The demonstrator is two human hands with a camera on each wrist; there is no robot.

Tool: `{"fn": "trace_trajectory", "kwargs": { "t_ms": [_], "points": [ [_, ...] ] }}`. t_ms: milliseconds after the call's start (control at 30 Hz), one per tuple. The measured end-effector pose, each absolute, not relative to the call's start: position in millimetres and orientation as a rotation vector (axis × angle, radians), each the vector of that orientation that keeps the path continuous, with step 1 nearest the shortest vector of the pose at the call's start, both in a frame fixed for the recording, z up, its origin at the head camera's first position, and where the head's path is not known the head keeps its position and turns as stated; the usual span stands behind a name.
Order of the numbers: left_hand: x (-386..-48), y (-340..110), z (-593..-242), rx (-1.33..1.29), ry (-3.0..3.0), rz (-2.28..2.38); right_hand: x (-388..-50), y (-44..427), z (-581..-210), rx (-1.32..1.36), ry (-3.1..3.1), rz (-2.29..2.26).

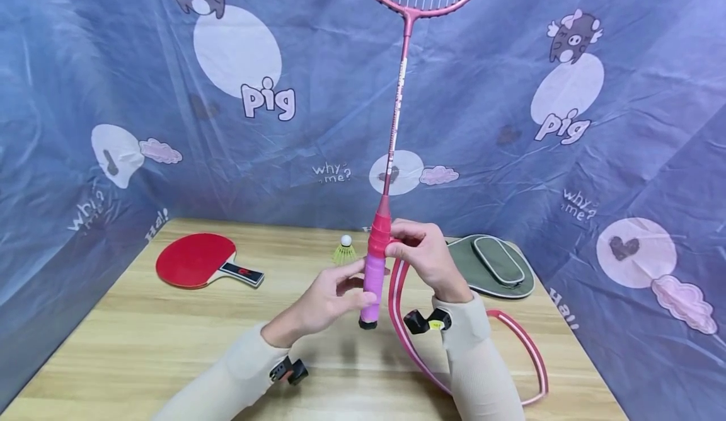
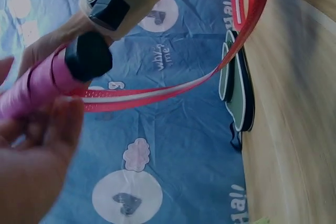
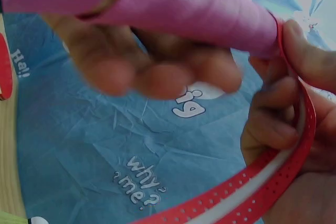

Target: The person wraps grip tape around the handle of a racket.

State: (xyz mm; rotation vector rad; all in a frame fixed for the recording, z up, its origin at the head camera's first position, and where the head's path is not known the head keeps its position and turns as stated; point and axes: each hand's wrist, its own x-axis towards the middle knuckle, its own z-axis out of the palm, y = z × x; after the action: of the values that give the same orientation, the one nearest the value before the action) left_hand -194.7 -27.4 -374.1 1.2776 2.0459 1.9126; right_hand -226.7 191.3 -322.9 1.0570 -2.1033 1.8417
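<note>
A pink badminton racket (image 1: 396, 118) stands upright, tilted slightly, its strung head partly cut off at the top of the head view. My left hand (image 1: 329, 295) holds the purple-wrapped handle (image 1: 373, 282), thumb in front and fingers behind. In the left wrist view the black butt cap (image 2: 92, 56) points toward the camera. My right hand (image 1: 425, 254) pinches red perforated grip tape (image 3: 231, 198) against the handle's upper part, where red turns are wound. The tape's loose length, with a white centre strip, hangs in a loop down to the table at the right.
On the wooden table (image 1: 142, 351) lie a red table tennis bat (image 1: 195, 260) at left, a yellow shuttlecock (image 1: 345, 249) at the back middle, and a green zipped case (image 1: 499, 266) at back right. Blue printed cloth (image 1: 317, 125) encloses the back and sides.
</note>
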Motion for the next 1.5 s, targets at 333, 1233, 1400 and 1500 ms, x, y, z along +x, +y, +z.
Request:
{"fn": "trace_trajectory", "kwargs": {
  "t_ms": [333, 1233, 1400, 1500],
  "points": [
    [-182, -8, -374, 0.864, 2.763, 1.898, -223, 184, -320, 0.833, -2.171, 1.661],
    [-199, -33, -370, 1.103, 1.993, 2.054, -229, 176, -317, 0.786, -2.101, 1.883],
    [-201, -35, -373, 1.161, 1.882, 2.017, -232, 178, -321, 0.909, -2.133, 1.961],
    [-202, -35, -373, 1.173, 1.884, 1.994, -233, 179, -321, 0.967, -2.115, 1.927]
  ]
}}
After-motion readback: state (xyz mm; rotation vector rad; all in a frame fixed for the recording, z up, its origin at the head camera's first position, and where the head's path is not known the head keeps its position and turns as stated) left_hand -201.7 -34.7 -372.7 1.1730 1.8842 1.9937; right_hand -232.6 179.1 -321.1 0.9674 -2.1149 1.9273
